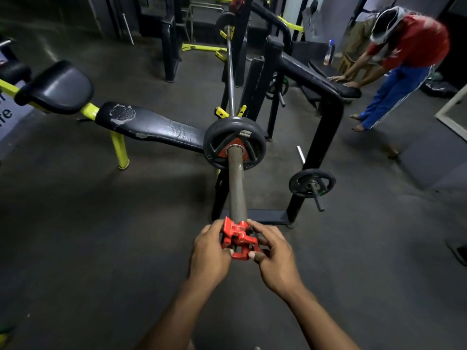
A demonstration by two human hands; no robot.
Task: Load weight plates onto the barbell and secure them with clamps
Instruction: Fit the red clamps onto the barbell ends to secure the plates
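Observation:
The barbell [237, 183] rests on a yellow and black rack and points straight at me. One dark weight plate [222, 137] with a red centre sits far up its near sleeve. A red clamp [237, 237] is at the near tip of the sleeve. My left hand [208, 253] grips the clamp from the left and my right hand [274, 256] grips it from the right, thumbs on its near face. The sleeve's end is hidden behind the clamp. Another red clamp [236, 2] shows at the bar's far end.
A worn black bench [151, 126] with yellow legs lies to the left of the bar. A black plate stand [326, 127] to the right carries a small plate [312, 183] on a peg. A person in a red shirt [404, 61] bends over at the far right.

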